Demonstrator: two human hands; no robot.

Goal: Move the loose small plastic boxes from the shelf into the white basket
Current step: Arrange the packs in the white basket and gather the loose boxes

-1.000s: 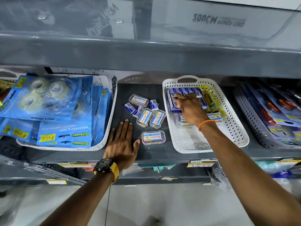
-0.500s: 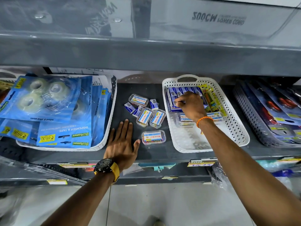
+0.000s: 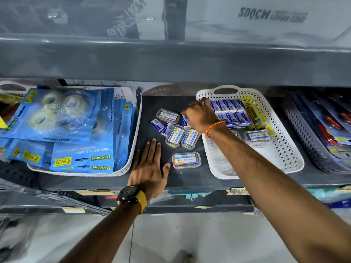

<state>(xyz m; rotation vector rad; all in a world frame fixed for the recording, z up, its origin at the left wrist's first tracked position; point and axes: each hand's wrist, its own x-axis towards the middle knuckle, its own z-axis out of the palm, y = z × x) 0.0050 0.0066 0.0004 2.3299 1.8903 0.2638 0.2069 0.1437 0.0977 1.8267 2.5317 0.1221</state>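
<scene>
Several clear small plastic boxes lie loose on the dark shelf [image 3: 190, 179]: one at the back [image 3: 168, 115], two side by side [image 3: 174, 136], one nearest me [image 3: 186, 160]. Small blue boxes [image 3: 157, 125] lie among them. My right hand [image 3: 199, 116] is over the loose pile, fingers curled down on a small blue box [image 3: 183, 120] that it partly hides. My left hand [image 3: 150, 166] rests flat on the shelf, fingers apart, holding nothing. The white basket [image 3: 284, 149] stands to the right with rows of blue boxes [image 3: 229, 111] and a clear box [image 3: 257, 136] inside.
A white basket [image 3: 79, 172] of blue tape-dispenser packs fills the shelf's left. A grey basket [image 3: 303, 139] of carded tools stands at the far right. The upper shelf [image 3: 171, 59] hangs low over the back. Yellow packs [image 3: 256, 114] lean in the white basket.
My right hand has left the white basket and moved left, over its rim, onto the loose boxes on the shelf. The left hand has stayed flat in place.
</scene>
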